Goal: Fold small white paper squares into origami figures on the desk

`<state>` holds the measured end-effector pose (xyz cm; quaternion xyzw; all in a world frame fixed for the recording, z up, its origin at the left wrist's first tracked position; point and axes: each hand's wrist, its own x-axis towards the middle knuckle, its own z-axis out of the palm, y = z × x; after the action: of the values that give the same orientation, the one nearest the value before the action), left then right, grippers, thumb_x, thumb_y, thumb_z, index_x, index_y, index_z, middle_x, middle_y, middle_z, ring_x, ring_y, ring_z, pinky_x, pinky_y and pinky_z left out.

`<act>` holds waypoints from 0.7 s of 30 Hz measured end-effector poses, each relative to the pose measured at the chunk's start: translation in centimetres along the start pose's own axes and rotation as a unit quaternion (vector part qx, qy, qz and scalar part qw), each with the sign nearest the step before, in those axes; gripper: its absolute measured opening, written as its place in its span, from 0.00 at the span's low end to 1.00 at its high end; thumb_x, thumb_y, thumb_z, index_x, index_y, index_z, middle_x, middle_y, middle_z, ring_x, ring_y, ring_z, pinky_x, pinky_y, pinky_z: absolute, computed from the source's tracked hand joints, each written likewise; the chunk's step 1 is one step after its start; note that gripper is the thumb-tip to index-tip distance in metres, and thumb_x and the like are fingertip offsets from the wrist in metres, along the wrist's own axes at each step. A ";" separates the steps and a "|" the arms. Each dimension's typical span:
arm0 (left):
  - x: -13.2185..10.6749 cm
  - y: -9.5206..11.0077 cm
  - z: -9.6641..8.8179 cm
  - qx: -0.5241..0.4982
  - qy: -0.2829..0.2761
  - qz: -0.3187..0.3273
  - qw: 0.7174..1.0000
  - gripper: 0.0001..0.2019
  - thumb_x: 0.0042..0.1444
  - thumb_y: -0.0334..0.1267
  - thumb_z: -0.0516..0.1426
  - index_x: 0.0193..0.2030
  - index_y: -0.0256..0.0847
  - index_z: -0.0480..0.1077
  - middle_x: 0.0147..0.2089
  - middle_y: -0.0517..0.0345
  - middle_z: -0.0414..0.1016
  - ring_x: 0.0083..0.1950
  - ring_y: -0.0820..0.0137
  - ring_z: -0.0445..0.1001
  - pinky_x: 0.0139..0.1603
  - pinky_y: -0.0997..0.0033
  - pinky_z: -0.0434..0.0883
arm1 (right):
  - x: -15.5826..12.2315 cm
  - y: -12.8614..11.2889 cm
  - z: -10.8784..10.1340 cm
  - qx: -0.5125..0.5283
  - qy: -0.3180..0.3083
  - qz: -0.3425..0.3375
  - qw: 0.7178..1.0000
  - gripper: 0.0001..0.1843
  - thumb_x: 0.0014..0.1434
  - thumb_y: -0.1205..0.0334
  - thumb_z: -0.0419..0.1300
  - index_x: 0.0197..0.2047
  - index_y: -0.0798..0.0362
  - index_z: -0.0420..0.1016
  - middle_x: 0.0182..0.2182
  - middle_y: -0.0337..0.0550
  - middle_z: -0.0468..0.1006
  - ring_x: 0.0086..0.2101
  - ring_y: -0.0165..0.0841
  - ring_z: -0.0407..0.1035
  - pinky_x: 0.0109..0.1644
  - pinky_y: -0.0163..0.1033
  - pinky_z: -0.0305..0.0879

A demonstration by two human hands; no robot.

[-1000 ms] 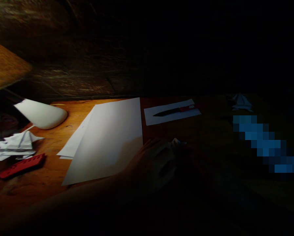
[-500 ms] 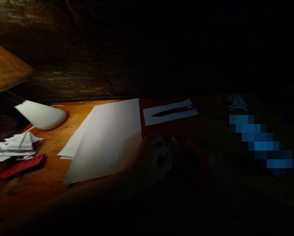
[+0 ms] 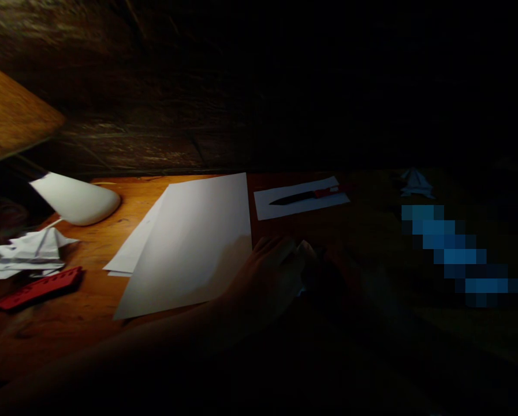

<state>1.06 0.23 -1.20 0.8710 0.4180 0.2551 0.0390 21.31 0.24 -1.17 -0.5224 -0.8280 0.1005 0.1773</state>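
In the head view, the fingers (image 3: 269,245) of the left hand (image 3: 267,277) are curling inward and grasping a small pale piece (image 3: 305,249), probably folded paper, which is sitting between the two hands near the middle of the scene. The right hand (image 3: 343,268) is facing it from the right, but deep shadow is covering its fingers, so whether they are pinching the piece or resting loose I cannot tell. Handling this well is likely calling for light, opposed fingertips, with one hand steadying while the other is pressing, since thin paper is prone to creasing astray. The lamplight is coming from the left and the left hand is casting a shadow on the large white sheet (image 3: 198,237) just beside it, so working farther left would probably be giving a clearer sight of edges. On the far side, a knife (image 3: 295,198) is lying across a white paper strip (image 3: 265,212), its blade pointing left; keeping the knuckles away from it is worth minding. Farther out on the worktop (image 3: 94,300), crumpled-looking paper (image 3: 27,251) and a red object (image 3: 40,288) are lying left, near the lamp (image 3: 81,199), while another folded paper (image 3: 416,184) is standing far right.
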 end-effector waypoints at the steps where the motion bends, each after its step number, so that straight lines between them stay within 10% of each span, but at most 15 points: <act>1: 0.1 0.1 -0.1 0.006 0.001 0.009 1.000 0.07 0.66 0.29 0.56 0.35 0.38 0.71 0.35 0.56 0.71 0.37 0.66 0.70 0.40 0.64 0.67 | -0.2 0.0 0.0 -0.009 0.005 -0.022 1.000 0.06 0.61 0.62 0.61 0.43 0.53 0.74 0.32 0.42 0.76 0.25 0.31 0.69 0.24 0.33 0.51; 13: 0.0 0.7 -0.7 -0.064 -0.032 0.008 0.997 0.06 0.65 0.27 0.54 0.42 0.38 0.71 0.47 0.50 0.75 0.50 0.61 0.75 0.52 0.57 0.77 | -0.7 0.1 -0.6 0.035 -0.007 -0.139 0.990 0.19 0.70 0.63 0.52 0.62 0.54 0.70 0.55 0.54 0.77 0.48 0.43 0.77 0.46 0.48 0.79; 21: -1.0 -0.6 -1.3 -0.119 -0.043 0.062 0.990 0.03 0.68 0.31 0.57 0.44 0.38 0.72 0.47 0.52 0.76 0.52 0.65 0.75 0.56 0.63 0.77 | 0.0 0.9 -1.1 0.218 -0.066 -0.012 0.974 0.17 0.73 0.61 0.49 0.57 0.43 0.75 0.53 0.42 0.81 0.52 0.37 0.78 0.55 0.45 0.77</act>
<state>-0.45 -0.31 -0.64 0.8946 0.3278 0.2673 0.1441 22.54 0.58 -0.53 -0.4532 -0.8026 0.3102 0.2328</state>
